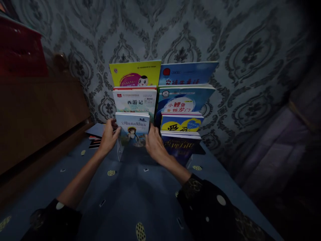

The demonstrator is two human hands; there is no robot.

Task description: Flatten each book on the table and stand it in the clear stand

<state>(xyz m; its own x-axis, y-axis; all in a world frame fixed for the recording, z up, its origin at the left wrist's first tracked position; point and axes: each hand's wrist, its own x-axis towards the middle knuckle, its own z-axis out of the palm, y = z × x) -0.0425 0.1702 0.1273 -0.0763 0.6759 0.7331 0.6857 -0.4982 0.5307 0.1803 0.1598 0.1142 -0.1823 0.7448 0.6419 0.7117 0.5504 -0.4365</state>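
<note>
A light-blue picture book (135, 130) with a figure in a yellow hat on its cover stands upright at the front left of a tiered clear book stand (119, 152). My left hand (109, 136) is closed at the book's left edge, its thumb near the cover and its fingers partly hidden. At the right edge, my right hand (155, 144) grips the same book, with its fingertips partly out of sight. Behind it rise a white book (135, 100) and a yellow-green book (135, 72).
Right of my hands, the stand holds a dark book (179, 149), a yellow-and-blue book (180, 124) and blue books (187, 95). Several flat books (96, 130) lie at the left. A brown wooden board (40, 117) borders the patterned blue cloth (120, 201); patterned wallpaper (180, 30) is behind.
</note>
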